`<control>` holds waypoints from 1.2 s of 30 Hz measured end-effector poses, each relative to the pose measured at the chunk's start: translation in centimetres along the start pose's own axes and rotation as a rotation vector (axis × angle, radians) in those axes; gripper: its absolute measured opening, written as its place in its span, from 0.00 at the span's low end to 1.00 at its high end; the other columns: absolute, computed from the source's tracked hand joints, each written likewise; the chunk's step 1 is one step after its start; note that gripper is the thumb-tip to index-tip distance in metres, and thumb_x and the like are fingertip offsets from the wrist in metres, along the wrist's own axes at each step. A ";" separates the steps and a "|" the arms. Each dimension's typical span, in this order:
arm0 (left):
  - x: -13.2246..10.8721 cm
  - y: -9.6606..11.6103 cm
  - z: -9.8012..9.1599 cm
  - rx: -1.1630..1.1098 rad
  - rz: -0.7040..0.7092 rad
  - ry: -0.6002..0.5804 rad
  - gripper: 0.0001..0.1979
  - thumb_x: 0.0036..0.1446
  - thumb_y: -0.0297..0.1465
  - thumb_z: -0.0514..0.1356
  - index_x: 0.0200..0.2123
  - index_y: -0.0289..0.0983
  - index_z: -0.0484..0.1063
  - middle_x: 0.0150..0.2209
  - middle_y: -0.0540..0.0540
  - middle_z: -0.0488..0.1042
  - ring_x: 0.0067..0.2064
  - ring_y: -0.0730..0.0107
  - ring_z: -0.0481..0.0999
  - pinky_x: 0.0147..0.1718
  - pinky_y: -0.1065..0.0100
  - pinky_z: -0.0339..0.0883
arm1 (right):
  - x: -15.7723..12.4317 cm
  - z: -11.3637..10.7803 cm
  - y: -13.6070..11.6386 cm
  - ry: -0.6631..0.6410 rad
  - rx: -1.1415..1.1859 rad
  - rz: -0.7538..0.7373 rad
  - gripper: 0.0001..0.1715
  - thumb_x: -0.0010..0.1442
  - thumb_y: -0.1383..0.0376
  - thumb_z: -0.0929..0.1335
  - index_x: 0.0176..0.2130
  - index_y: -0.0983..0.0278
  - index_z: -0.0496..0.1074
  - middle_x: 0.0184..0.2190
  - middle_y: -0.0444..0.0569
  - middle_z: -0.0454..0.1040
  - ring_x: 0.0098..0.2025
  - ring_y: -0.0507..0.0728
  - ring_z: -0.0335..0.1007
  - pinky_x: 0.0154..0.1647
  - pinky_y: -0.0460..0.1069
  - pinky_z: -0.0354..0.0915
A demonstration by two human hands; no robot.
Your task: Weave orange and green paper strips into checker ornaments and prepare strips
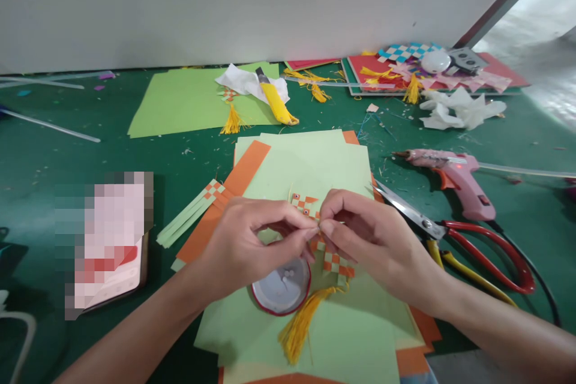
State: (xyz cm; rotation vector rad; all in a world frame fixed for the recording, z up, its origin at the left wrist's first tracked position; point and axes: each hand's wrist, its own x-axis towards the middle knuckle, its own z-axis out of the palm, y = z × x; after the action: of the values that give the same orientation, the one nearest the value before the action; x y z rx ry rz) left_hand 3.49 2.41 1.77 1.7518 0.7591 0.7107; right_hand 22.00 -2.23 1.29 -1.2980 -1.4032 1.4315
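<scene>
My left hand (252,243) and my right hand (369,237) meet over a stack of light green and orange paper sheets (315,162). Both pinch a small woven piece of orange and green paper strips (333,261), fingertips touching at its middle. A yellow tassel (299,324) hangs from the piece's lower end and lies on the paper. Under my left hand sits a small round white lid with a red rim (281,288), holding tiny white beads.
Red-handled scissors (477,240) and a pink glue gun (450,171) lie to the right. A half-woven strip piece (198,207) and a phone (112,264) lie to the left. At the back are a yellow utility knife (274,99), green paper, tassels, tissue and finished woven pieces.
</scene>
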 end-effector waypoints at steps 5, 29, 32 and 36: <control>0.0 0.1 0.0 0.108 0.064 0.038 0.05 0.53 0.21 0.61 0.29 0.35 0.76 0.25 0.52 0.80 0.25 0.78 0.77 0.26 0.82 0.70 | 0.0 -0.1 0.1 0.000 -0.011 0.012 0.09 0.64 0.63 0.64 0.31 0.63 0.66 0.24 0.40 0.64 0.24 0.45 0.55 0.22 0.42 0.55; 0.2 0.3 0.6 -0.435 -0.268 -0.031 0.03 0.56 0.25 0.60 0.31 0.36 0.68 0.26 0.50 0.77 0.27 0.73 0.78 0.25 0.76 0.74 | 0.7 -0.4 -0.1 -0.261 0.524 0.166 0.11 0.64 0.60 0.64 0.32 0.64 0.65 0.28 0.44 0.69 0.24 0.46 0.59 0.21 0.42 0.52; 0.3 0.4 0.6 -0.438 -0.281 -0.028 0.03 0.55 0.26 0.61 0.31 0.37 0.68 0.25 0.50 0.77 0.26 0.73 0.79 0.24 0.75 0.75 | 0.7 -0.4 0.0 -0.258 0.504 0.149 0.11 0.65 0.60 0.64 0.33 0.64 0.65 0.28 0.45 0.69 0.25 0.46 0.59 0.21 0.42 0.52; 0.4 0.3 0.6 -0.440 -0.274 -0.022 0.03 0.55 0.25 0.61 0.30 0.36 0.68 0.25 0.50 0.76 0.26 0.73 0.79 0.24 0.75 0.75 | 0.6 -0.5 0.2 -0.261 0.499 0.140 0.11 0.65 0.60 0.64 0.34 0.65 0.64 0.28 0.45 0.69 0.25 0.46 0.59 0.22 0.42 0.52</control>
State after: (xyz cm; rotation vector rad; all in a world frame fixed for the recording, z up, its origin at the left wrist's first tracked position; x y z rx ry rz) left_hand 4.23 2.28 1.98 1.2293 0.7442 0.6150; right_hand 22.35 -1.56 1.08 -0.9236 -1.0241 1.9487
